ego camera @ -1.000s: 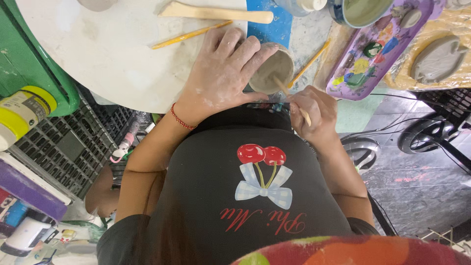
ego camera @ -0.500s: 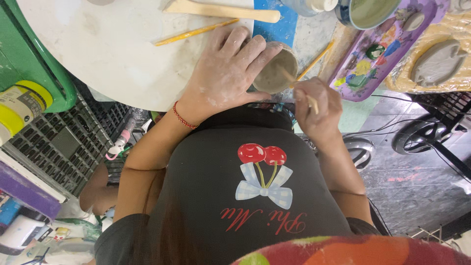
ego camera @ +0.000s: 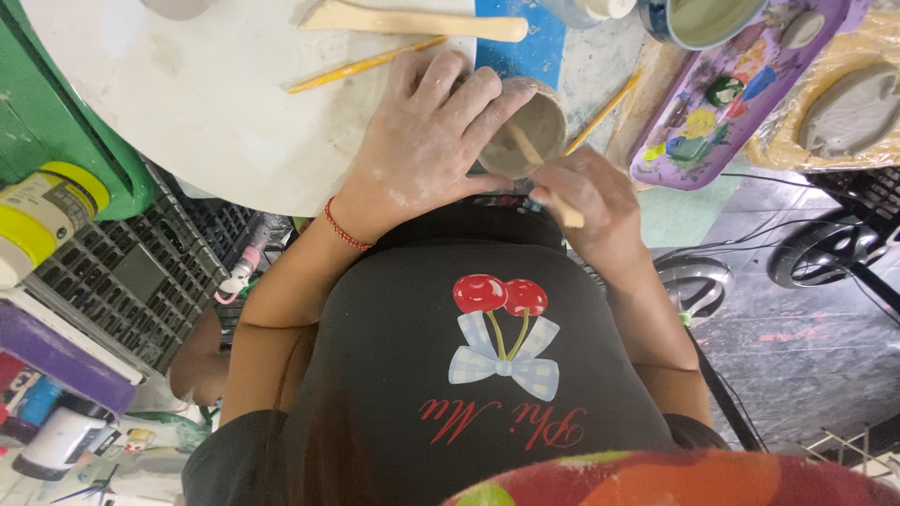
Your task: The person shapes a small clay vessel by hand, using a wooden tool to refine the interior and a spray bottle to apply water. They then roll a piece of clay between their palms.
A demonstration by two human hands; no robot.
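Observation:
My left hand point(ego camera: 427, 141), dusted with clay, wraps around a small grey clay cup point(ego camera: 539, 126) at the near edge of a round white board point(ego camera: 216, 103). My right hand point(ego camera: 586, 201) grips a thin wooden tool point(ego camera: 544, 169) whose tip reaches inside the cup. A red string bracelet circles my left wrist. The cup's left side is hidden under my fingers.
On the board lie a wooden paddle point(ego camera: 412, 21) and a yellow stick point(ego camera: 366, 64); another stick point(ego camera: 600, 114) lies right of the cup. A purple paint palette point(ego camera: 731, 103), a bowl point(ego camera: 703, 21) and a clay slab point(ego camera: 848, 108) sit at right. Black crates point(ego camera: 131, 272) and jars stand at left.
The cup has tipped so its opening faces the camera more. My right hand moved up and closer, and the tool's tip now sits inside the cup.

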